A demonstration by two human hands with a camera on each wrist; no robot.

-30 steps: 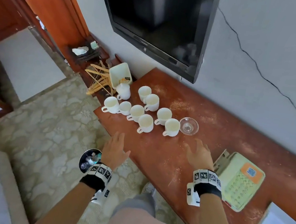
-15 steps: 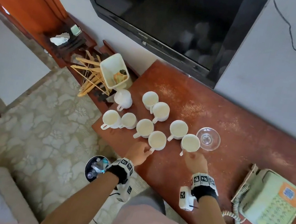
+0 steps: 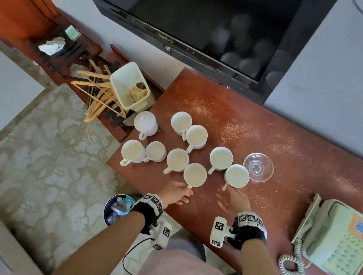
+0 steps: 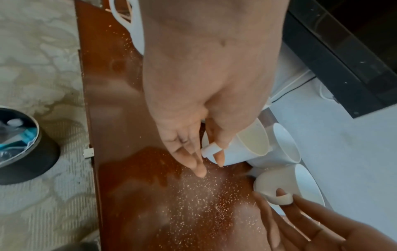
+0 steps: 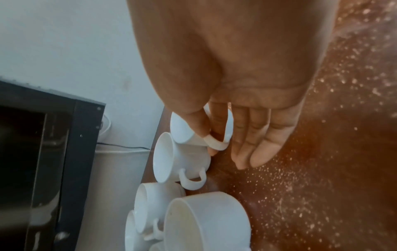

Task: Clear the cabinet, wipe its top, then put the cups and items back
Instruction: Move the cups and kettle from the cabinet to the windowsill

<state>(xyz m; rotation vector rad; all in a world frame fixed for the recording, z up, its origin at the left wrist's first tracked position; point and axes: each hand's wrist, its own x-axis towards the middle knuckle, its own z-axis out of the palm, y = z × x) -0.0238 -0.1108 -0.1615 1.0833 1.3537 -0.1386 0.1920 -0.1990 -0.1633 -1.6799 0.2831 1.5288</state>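
Note:
Several white cups stand grouped on the dusty red-brown cabinet top [image 3: 238, 113]. My left hand [image 3: 187, 191] pinches the handle of the nearest cup [image 3: 195, 174] between thumb and forefinger; the left wrist view shows that handle [image 4: 210, 149] in the pinch, with the other fingers straight. My right hand [image 3: 226, 192] pinches the handle of the cup [image 3: 236, 175] beside the glass dish [image 3: 258, 167]. In the right wrist view its thumb and forefinger hold that handle [image 5: 217, 143]. Both cups look close to the top; whether they touch it I cannot tell.
A pale green telephone [image 3: 337, 240] with a coiled cord lies at the right. A black television [image 3: 195, 9] hangs above the cabinet. Left of the cabinet are a beige bin [image 3: 129, 86] and wooden hangers [image 3: 97, 94]; a black waste bin [image 3: 118, 205] stands on the floor.
Both hands came forward from the front edge, where they hovered open, and took hold of two cup handles. The head view has moved closer over the cups.

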